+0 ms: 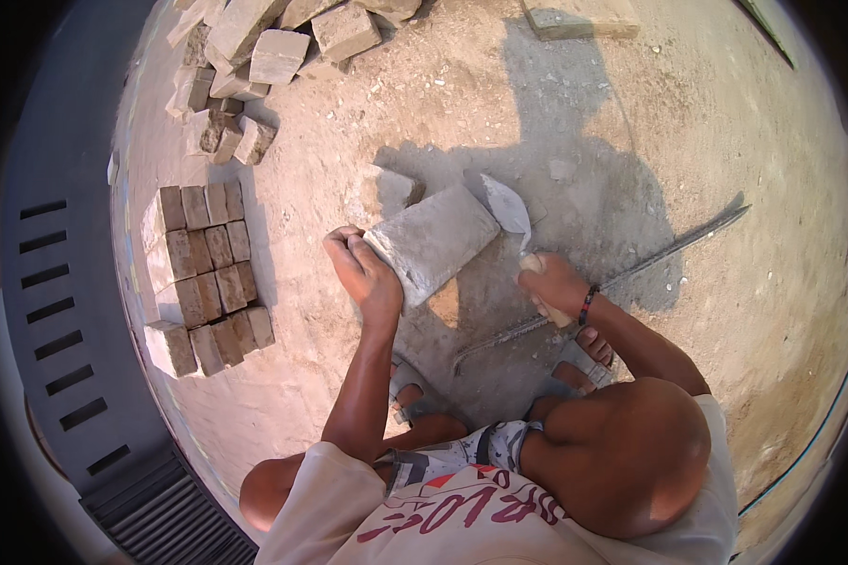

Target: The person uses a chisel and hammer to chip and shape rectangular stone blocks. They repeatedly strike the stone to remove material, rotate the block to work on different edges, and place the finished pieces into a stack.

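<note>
A flat, pale grey stone block (435,243) is tilted in front of me, its broad face turned up. My left hand (366,275) is closed on the block's left end, fingers curled over the edge. A trowel (507,203) is in my right hand (551,284), which is wrapped round its light wooden handle. The trowel's pale, dusty blade lies close to the block's right end; whether they touch I cannot tell. Just beyond the block, a smaller stone (396,191) rests on the ground, partly hidden by it.
A neat stack of cut stones (212,273) stands at the left, with a loose heap of stones (283,52) beyond it. A long metal bar (669,247) lies on the sandy ground at the right. Another slab (579,19) is at the far edge. A dark slotted gate (66,282) borders the left side.
</note>
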A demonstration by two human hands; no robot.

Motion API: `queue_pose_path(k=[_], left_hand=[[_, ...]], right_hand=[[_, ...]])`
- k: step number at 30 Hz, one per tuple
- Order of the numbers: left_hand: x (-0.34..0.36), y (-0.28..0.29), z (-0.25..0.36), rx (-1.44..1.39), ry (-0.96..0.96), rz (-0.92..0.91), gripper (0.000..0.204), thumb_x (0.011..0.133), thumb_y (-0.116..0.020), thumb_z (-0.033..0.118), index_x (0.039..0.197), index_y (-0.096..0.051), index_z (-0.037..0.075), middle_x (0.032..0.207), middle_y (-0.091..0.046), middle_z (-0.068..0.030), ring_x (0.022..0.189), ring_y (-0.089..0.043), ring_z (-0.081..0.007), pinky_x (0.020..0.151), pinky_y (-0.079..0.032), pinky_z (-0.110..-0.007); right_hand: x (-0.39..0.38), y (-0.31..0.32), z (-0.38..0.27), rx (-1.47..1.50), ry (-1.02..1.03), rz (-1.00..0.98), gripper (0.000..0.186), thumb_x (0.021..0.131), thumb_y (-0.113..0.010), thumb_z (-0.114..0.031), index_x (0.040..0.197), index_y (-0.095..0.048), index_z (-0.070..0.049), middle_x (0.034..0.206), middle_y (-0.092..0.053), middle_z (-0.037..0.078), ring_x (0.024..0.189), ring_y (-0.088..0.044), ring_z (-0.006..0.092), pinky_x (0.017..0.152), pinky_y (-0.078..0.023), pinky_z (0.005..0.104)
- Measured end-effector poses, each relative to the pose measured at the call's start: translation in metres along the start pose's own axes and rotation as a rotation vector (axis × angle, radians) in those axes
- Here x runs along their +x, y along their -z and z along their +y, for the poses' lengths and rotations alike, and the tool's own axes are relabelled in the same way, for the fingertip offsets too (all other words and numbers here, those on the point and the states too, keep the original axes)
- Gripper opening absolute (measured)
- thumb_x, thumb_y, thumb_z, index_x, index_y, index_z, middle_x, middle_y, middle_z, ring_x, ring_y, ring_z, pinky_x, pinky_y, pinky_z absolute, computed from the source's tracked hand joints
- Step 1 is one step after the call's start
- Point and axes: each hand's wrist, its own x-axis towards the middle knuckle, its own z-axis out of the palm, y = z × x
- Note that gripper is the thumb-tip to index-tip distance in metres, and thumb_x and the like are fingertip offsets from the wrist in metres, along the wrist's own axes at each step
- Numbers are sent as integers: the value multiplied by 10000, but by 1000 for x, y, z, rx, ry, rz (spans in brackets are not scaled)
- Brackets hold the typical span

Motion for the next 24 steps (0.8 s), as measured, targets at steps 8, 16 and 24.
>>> queue_pose_path(k=[8,16,24], left_hand=[[-1,0,-1,3,7,6,166,993,-323,30,1064,-467,-10,971,-477,-113,898,-461,-193,881,-396,-320],[-1,8,-8,45,18,45,153,994,-339,29,1066,-468,-11,979,-498,-132,914,-485,-210,893,-406,-330],[-2,1,-1,17,14,5,150,1007,-349,42,1073,-473,-9,969,-509,-134,878,-491,-208,854,-419,-333]], right_hand=[[11,-18,20,-104,-43,39,487,876,-635,-284,1186,-554,83,785,-654,139,614,-647,211,596,-514,356],[-57,10,-65,-60,487,435,440,910,-626,-300,1159,-513,44,833,-668,194,763,-686,346,692,-533,428],[-16,-4,14,-366,206,173,413,898,-619,-271,1134,-521,53,871,-650,285,874,-657,464,766,-509,492]])
